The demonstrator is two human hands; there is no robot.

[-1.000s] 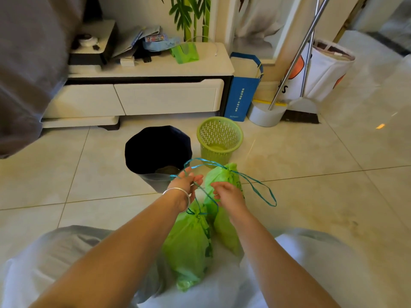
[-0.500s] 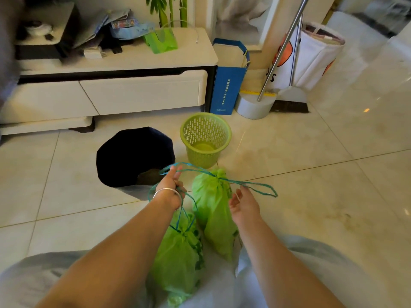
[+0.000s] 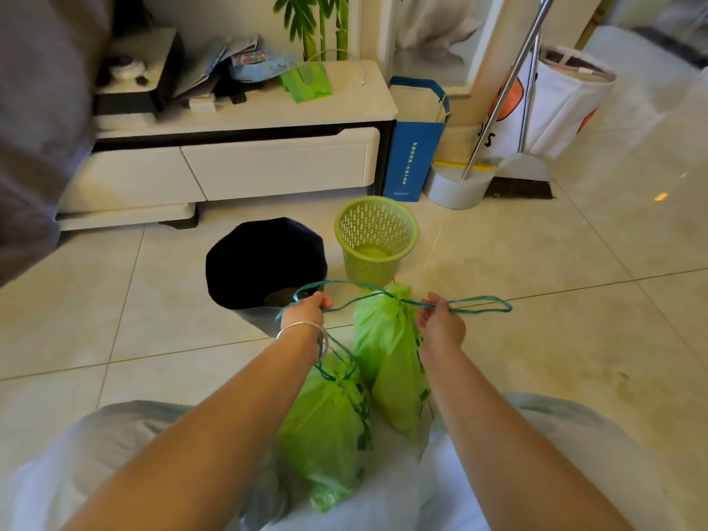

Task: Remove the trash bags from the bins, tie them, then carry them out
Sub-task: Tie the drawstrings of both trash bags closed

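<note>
Two green trash bags hang in front of me. The nearer bag hangs by its teal cord from my left wrist. The farther bag is cinched at its neck. Its teal drawstring runs out to both sides. My left hand is closed on the left strand. My right hand pinches the right loop. Behind them stand a dark bin and an empty green mesh basket.
A white TV cabinet with clutter on top lines the back wall. A blue paper bag, a white dustpan with a broom and a white tote stand to its right. Tiled floor spreads to the right.
My hands have drawn apart sideways, pulling the drawstring of the farther bag out taut. My right hand has closed on the right loop.
</note>
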